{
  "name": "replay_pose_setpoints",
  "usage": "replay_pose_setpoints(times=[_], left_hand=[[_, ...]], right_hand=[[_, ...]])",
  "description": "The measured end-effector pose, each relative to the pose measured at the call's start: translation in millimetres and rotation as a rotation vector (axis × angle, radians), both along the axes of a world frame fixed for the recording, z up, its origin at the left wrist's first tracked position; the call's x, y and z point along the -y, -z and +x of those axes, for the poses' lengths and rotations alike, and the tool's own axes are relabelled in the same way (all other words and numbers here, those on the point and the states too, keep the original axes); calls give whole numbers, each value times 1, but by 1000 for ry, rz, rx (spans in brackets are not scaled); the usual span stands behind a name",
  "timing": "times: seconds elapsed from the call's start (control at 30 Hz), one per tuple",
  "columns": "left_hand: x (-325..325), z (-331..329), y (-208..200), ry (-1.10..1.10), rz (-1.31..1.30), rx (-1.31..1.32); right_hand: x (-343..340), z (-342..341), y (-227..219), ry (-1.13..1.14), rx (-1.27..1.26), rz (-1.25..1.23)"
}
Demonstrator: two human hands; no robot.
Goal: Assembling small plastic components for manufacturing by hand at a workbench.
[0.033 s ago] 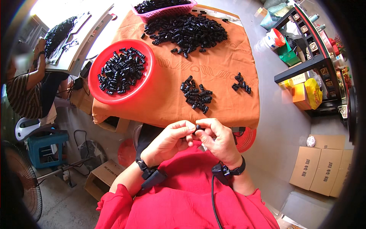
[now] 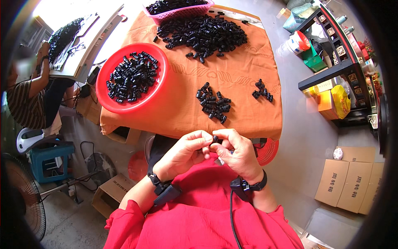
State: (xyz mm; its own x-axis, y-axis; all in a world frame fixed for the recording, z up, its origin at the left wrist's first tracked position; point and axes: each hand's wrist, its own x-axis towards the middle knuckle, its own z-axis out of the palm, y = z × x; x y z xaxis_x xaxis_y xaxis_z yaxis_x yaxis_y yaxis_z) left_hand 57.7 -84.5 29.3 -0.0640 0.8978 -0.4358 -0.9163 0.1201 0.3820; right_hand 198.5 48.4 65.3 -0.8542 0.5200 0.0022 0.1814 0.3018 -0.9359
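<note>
Just off the table's near edge, my left hand [image 2: 188,150] and my right hand [image 2: 237,151] meet, both closed in a pinch on one small black cylindrical part [image 2: 215,139]. Fingertips cover most of it. Below the right thumb a small pale or silvery piece [image 2: 220,160] peeks out, too little seen to name. Closest to my hands lies a loose group of black cylindrical parts [image 2: 213,103] on the orange cloth [image 2: 178,120]. A smaller group of similar parts [image 2: 262,91] sits to its right.
A red basin [image 2: 165,79] of black parts stands left, and a large heap [image 2: 203,35] lies farther back before a pink basket [image 2: 182,14]. Another person [image 2: 31,99] works at a table on the left. A fan [image 2: 25,195] stands lower left; cardboard boxes [image 2: 348,182] lie at right.
My right thumb and fingers have shifted slightly around the small black part. Everything else looks the same.
</note>
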Motion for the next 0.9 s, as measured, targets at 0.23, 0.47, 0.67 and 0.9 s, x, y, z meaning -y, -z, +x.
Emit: replay_pose_setpoints(times=[0.23, 0.47, 0.67, 0.9], left_hand=[[0, 1, -1, -18, -48, 10], [-1, 2, -2, -19, -55, 45], [-1, 2, 7, 40, 72, 83], [1, 1, 0, 76, 75, 47]], right_hand=[[-6, -1, -10, -146, -1, 440], [0, -1, 2, -49, -73, 366], [2, -1, 7, -25, -126, 243], [4, -1, 2, 2, -105, 22]])
